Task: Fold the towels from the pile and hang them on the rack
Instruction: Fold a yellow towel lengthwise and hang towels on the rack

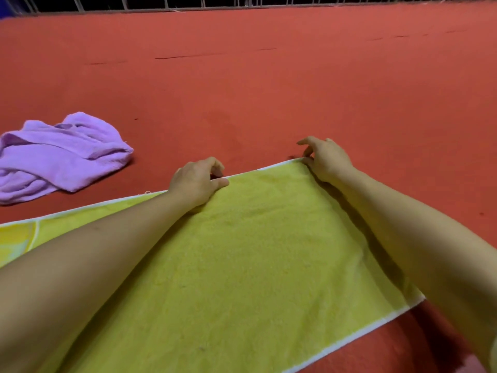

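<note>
Yellow terry towel (pixel 250 265), edged in white, lies spread flat on the red carpet (pixel 269 90), under both forearms. At its far edge the left hand (pixel 197 181) has curled fingers over the hem with the thumb pressed on top of the cloth. To that hand's right, the right hand (pixel 325 160) pinches the far corner between thumb and fingertips. Well to the left of the left hand's grip lies a crumpled purple towel (pixel 59 157), apart from the yellow one.
</note>
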